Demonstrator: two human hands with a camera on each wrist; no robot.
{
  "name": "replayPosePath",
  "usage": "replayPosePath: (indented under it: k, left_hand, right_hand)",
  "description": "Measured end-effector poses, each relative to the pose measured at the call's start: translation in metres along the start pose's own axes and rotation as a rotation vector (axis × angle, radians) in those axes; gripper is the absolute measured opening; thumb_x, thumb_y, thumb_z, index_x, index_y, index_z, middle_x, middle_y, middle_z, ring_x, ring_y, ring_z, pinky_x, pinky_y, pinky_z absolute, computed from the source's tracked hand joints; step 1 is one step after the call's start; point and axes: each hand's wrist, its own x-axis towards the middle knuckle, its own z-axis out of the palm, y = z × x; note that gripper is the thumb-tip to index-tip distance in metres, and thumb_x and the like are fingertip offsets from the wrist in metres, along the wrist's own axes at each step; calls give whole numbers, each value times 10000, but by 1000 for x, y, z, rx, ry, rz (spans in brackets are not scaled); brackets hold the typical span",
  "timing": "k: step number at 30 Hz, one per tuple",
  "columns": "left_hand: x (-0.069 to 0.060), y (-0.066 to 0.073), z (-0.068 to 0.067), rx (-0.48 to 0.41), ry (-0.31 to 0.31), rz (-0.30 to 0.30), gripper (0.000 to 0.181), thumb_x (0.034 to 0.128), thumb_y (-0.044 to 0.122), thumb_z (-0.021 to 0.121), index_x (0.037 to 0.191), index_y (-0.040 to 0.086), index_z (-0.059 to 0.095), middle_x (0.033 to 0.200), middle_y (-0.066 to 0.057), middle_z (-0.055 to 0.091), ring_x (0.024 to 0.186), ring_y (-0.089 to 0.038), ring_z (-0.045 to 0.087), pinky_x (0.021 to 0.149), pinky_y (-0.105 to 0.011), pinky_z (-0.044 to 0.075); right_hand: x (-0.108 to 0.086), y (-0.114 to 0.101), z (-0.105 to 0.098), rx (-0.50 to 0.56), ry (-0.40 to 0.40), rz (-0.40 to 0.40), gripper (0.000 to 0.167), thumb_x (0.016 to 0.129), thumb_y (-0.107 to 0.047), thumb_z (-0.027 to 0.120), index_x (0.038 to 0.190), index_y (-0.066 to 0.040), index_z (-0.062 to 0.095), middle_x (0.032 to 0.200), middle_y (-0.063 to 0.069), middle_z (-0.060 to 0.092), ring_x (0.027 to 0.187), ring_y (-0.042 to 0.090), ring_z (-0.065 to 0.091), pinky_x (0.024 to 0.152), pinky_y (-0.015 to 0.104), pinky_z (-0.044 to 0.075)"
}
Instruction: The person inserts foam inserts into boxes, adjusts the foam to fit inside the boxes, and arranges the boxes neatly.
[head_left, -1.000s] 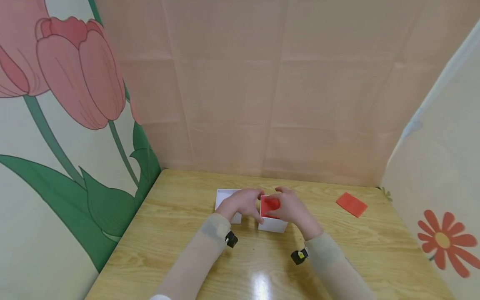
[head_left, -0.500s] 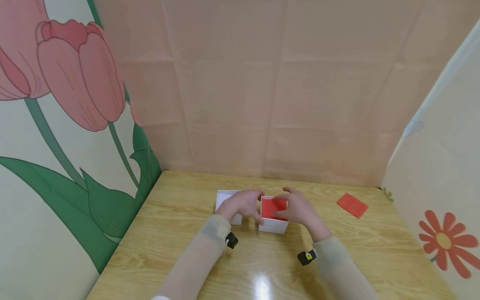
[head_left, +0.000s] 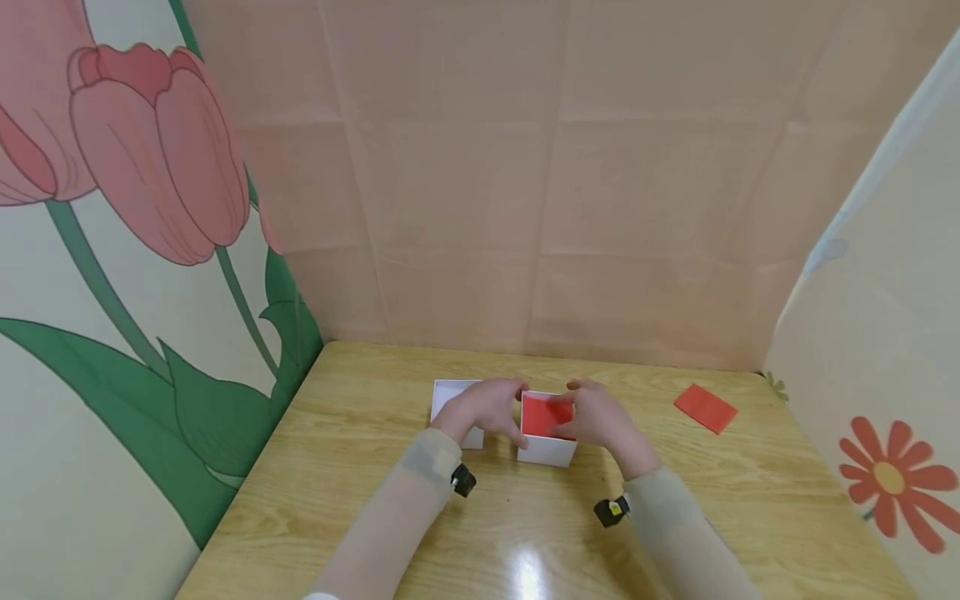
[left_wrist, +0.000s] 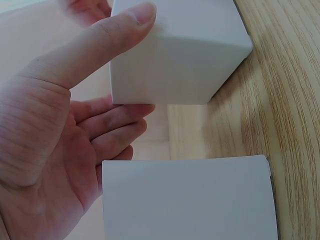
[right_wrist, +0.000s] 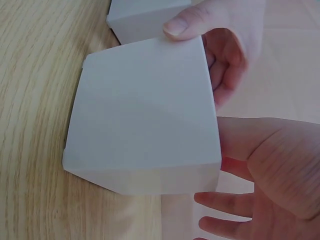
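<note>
A white open-topped box (head_left: 547,452), with a flat red surface (head_left: 537,414) inside, stands on the table in the head view. My left hand (head_left: 492,407) grips its left side; in the left wrist view the thumb (left_wrist: 112,42) presses the near face and the fingers reach round behind. At the right side is my right hand (head_left: 599,416), its thumb and index finger reaching over the rim into the box. The right wrist view shows the other fingers (right_wrist: 227,202) loosely extended outside the box. The box wall hides the tips of the thumb and index finger.
A second white open box (head_left: 447,388) stands just left, partly behind my left hand. A flat red rectangular piece (head_left: 706,408) lies at the table's right. The wooden table (head_left: 360,417) meets a plain backdrop behind and flower-printed sheets at both sides.
My right hand has shifted a little to the right, baring more of the red surface in the box. The left hand and both boxes have stayed in place.
</note>
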Motion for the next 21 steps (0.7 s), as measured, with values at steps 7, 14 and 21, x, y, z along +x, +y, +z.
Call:
replayPosePath:
  k: [7,14,21]
  left_hand:
    - [0,1,-1,-7,-5,-5,942,742,537,970,1501,172,550,1319,73,655,1096,-126,631,952,-347,553]
    - [1,0,-1,11,-3,8,911,744,558,962,1474,183,565,1356,39,661,1121,-135,639,956,-359,558]
    - [3,0,0,28,3,24,895,743,556,962,1458,187,569,1310,67,661,1125,-139,641,959,-354,554]
  right_hand:
    - [2,-2,1,0,12,-19,491,846,-325,924,1300,-186,799,1537,251,538,1378,511,484,984,669,536]
    - [8,-8,6,63,68,-113,450,875,-334,905,1293,-200,806,1542,242,540,1366,507,499,954,632,571]
    - [12,-10,14,34,90,-168,472,852,-332,922,1297,-225,806,1507,302,548,1351,551,508,927,653,573]
